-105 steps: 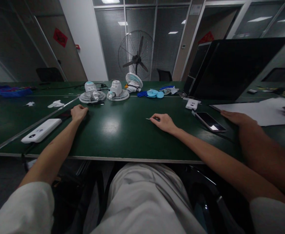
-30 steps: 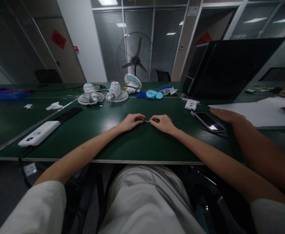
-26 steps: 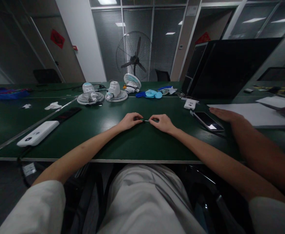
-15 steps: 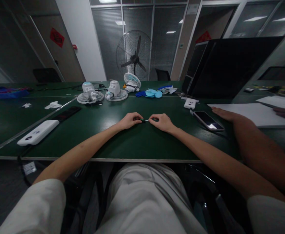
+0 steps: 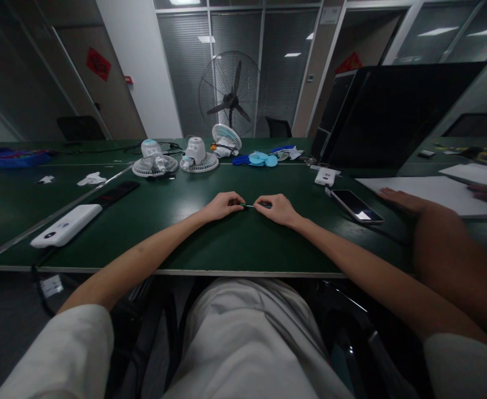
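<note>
the left hand (image 5: 223, 206) is nearly closed, thumb and fingers pinching a small green piece (image 5: 244, 205) low over the middle of the green table (image 5: 235, 249). the right hand (image 5: 280, 209), also curled to a pinch, has hold of a thin metal rod (image 5: 249, 206), which bridges the narrow gap to the green piece; whether it enters or only touches is too small to tell.

for writing, the red diamond sign (image 5: 98, 64) on the door at left bears a dark character, too blurred to read surely. a white label (image 5: 51, 285) on the cable below the table edge has print too fine to make out. the long white device (image 5: 66, 226) at left shows a dark round mark and faint lettering; the small white device (image 5: 325, 177) at right has dark marks on its face, neither legible. a notice (image 5: 330, 15) on the far column is unreadable too.

a phone (image 5: 355, 205) lies near the right forearm, beside another person's hand (image 5: 404, 199) resting by white paper (image 5: 422, 188).
</note>
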Demonstrator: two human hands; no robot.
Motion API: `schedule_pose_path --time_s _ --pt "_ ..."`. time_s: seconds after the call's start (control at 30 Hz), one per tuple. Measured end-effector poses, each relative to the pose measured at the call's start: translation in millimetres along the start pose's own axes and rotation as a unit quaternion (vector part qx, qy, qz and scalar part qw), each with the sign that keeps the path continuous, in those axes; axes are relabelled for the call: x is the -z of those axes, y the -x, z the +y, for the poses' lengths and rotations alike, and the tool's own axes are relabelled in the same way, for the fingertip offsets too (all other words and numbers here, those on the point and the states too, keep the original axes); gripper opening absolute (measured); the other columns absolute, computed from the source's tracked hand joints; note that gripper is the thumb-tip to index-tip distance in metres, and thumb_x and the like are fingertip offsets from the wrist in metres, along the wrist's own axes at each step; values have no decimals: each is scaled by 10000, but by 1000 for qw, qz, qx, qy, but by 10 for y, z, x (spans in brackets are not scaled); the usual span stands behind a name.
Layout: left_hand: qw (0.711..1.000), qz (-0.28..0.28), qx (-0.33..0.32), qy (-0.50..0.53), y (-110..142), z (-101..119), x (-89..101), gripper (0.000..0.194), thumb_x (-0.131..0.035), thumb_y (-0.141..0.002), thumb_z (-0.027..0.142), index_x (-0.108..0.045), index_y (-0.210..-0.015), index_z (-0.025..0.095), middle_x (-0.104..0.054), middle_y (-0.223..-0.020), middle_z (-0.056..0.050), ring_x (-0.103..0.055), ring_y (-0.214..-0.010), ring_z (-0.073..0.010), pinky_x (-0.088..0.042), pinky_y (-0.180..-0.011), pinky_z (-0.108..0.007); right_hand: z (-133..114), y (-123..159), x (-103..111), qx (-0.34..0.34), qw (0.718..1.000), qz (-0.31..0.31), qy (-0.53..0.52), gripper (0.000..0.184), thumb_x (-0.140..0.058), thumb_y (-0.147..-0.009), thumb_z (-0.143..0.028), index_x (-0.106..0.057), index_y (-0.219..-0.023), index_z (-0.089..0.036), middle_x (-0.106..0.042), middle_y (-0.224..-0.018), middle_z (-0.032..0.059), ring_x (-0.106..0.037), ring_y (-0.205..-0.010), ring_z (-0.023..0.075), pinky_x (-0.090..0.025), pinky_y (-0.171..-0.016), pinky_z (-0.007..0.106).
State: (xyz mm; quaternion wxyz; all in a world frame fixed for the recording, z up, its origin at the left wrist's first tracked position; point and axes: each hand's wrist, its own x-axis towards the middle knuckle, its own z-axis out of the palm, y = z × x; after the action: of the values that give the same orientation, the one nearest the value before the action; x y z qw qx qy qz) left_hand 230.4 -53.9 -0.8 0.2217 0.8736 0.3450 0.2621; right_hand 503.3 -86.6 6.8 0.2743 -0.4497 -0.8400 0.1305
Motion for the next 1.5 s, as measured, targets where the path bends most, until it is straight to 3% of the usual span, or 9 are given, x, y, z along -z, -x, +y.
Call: schedule_pose_path --time_s 0.53,0.77,0.97,1.17,1.27,1.4,1.5 --pt "1000 2 5 13 -26 -42 -9 300 -738 -908 442 -748 -1047 176 -704 -1004 -60 -649 -896 -211 -522 -830 -335 -103 -84 -48 57 996 10 -74 297 -589 -1036 -434 -785 -1084 -217 -795 -1053 49 -715 -930 217 -496 -848 324" --pt "1000 -8 4 7 -14 20 -6 300 -709 -936 421 -737 -1112 180 -700 -1049 -68 -655 -935 -217 -537 -861 -353 -96 -56 -51 26 997 41 -58 282 -620 -1014 -441 -801 -1047 -226 -803 -1010 50 -721 -895 228 -512 -838 334" --pt "997 -11 -80 -16 45 179 -23 257 -626 -1009 375 -685 -1189 201 -684 -1258 -105 -626 -1199 -257 -493 -1051 -405 -10 -57 -53 1 995 94 -36 321 -595 -1023 -467 -793 -1040 -215 -797 -965 58 -708 -844 227 -501 -780 332" --pt "993 -68 -95 -19 71 268 -64 236 -581 -1043 324 -638 -1245 216 -712 -1267 -102 -671 -1170 -248 -480 -1081 -410 18 -73 -81 -17 993 118 -22 329 -602 -1013 -483 -798 -990 -220 -791 -912 52 -701 -811 222 -488 -757 323" --pt "991 -52 -114 -36 77 262 -69 209 -590 -1037 310 -647 -1214 214 -690 -1312 -125 -640 -1259 -272 -458 -1127 -450 6 -66 -73 -11 993 113 -27 325 -599 -1013 -477 -792 -998 -215 -787 -904 51 -700 -795 220 -482 -741 321" --pt "990 -15 -135 -45 55 190 -98 193 -558 -1049 290 -620 -1213 210 -606 -1456 -147 -468 -1481 -294 -379 -1219 -490 -15 -57 -50 -8 994 110 -23 326 -591 -1016 -470 -784 -1011 -208 -770 -853 48 -683 -749 215 -458 -704 320" --pt "993 -46 -109 -30 14 117 -132 228 -516 -1067 292 -578 -1263 195 -662 -1354 -153 -615 -1311 -279 -465 -1135 -457 -34 -50 -35 -12 993 113 -27 336 -586 -1018 -479 -781 -1008 -206 -768 -851 48 -676 -742 213 -449 -689 321"
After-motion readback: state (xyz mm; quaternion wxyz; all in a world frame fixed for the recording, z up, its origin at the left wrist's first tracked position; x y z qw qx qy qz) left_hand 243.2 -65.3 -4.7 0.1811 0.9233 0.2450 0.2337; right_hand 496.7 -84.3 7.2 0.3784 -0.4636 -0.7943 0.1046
